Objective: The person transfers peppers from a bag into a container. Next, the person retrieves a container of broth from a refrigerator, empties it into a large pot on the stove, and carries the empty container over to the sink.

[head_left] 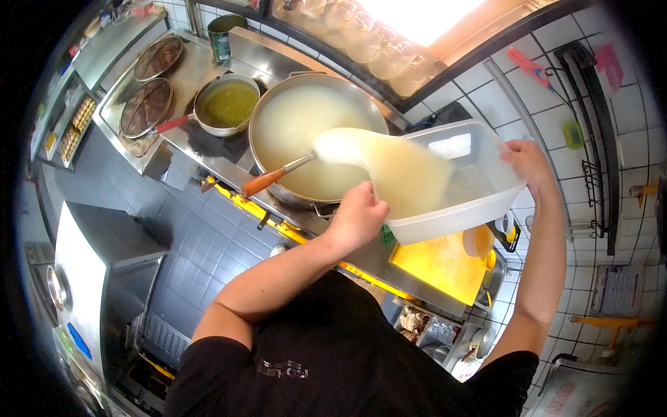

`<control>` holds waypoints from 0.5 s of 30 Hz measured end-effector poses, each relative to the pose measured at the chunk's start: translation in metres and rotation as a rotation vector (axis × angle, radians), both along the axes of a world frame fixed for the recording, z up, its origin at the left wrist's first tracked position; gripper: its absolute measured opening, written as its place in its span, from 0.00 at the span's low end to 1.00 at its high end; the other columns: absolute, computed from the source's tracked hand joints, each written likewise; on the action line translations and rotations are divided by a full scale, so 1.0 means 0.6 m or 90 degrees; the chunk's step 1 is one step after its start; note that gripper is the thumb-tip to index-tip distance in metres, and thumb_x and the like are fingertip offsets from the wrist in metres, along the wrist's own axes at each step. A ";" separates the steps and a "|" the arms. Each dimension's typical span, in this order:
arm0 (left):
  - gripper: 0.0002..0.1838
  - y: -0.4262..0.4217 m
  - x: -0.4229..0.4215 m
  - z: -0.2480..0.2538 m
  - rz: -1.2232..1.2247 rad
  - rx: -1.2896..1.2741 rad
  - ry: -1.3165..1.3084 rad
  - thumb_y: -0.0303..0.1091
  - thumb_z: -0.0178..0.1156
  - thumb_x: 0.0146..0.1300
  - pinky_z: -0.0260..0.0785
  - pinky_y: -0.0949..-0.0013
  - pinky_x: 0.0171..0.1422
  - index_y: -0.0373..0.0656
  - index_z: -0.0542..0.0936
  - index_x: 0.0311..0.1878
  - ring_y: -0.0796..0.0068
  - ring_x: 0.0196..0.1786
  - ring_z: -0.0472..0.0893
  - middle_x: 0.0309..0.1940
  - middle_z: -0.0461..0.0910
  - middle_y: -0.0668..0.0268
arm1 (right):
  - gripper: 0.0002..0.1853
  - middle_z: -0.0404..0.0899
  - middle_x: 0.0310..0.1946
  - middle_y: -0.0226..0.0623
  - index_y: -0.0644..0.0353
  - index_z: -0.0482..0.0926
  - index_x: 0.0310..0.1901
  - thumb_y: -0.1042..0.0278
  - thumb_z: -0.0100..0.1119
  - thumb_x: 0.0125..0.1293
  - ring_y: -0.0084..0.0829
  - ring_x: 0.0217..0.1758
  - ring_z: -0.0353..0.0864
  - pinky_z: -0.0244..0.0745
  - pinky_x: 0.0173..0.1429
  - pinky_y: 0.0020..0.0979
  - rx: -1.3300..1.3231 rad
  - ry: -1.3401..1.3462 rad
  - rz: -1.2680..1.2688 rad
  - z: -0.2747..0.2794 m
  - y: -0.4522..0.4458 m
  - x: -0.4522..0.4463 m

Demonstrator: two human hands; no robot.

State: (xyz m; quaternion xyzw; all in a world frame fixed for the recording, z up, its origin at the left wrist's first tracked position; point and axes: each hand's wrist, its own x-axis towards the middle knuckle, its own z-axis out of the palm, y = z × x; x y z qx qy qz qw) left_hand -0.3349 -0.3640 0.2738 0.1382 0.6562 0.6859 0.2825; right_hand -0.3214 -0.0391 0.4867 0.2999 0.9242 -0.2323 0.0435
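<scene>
My left hand [358, 217] grips the near left corner of a translucent white plastic tub [455, 217], and my right hand [529, 165] is closed on its right end. The tub tilts left over a large metal pot [254, 139]. Pale yellow, creamy liquid [410, 174] pours from it in a broad, blurred stream into the pot, which holds cloudy whitish liquid [299, 115]. A utensil with a wooden handle [264, 182] leans on the pot's near left rim. Its working end is hidden.
A red-handled pan of green liquid [227, 103] sits left of the pot. Beyond it are round mesh lids [147, 108] and a green tin can [221, 40]. A yellow cutting board [441, 267] lies below the tub. Bright yellow piping [243, 203] runs along the counter front.
</scene>
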 end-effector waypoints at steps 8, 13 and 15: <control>0.16 -0.002 0.002 0.018 -0.014 0.041 -0.093 0.28 0.55 0.66 0.65 0.73 0.24 0.30 0.77 0.54 0.80 0.23 0.74 0.29 0.82 0.62 | 0.13 0.85 0.35 0.36 0.68 0.84 0.45 0.68 0.63 0.64 0.27 0.37 0.82 0.76 0.44 0.30 0.020 -0.033 0.004 0.034 -0.024 -0.044; 0.17 0.001 0.007 0.017 -0.025 0.114 -0.173 0.26 0.54 0.67 0.63 0.73 0.21 0.31 0.76 0.57 0.81 0.19 0.72 0.26 0.78 0.65 | 0.15 0.86 0.35 0.41 0.69 0.85 0.44 0.68 0.64 0.59 0.31 0.36 0.84 0.76 0.43 0.33 0.071 -0.022 0.025 0.052 -0.032 -0.076; 0.17 -0.004 0.006 0.031 -0.032 0.134 -0.219 0.26 0.54 0.67 0.63 0.73 0.20 0.31 0.76 0.58 0.80 0.18 0.71 0.24 0.76 0.67 | 0.16 0.86 0.34 0.43 0.70 0.85 0.43 0.68 0.64 0.56 0.33 0.36 0.84 0.76 0.42 0.34 0.101 -0.008 0.047 0.058 -0.040 -0.085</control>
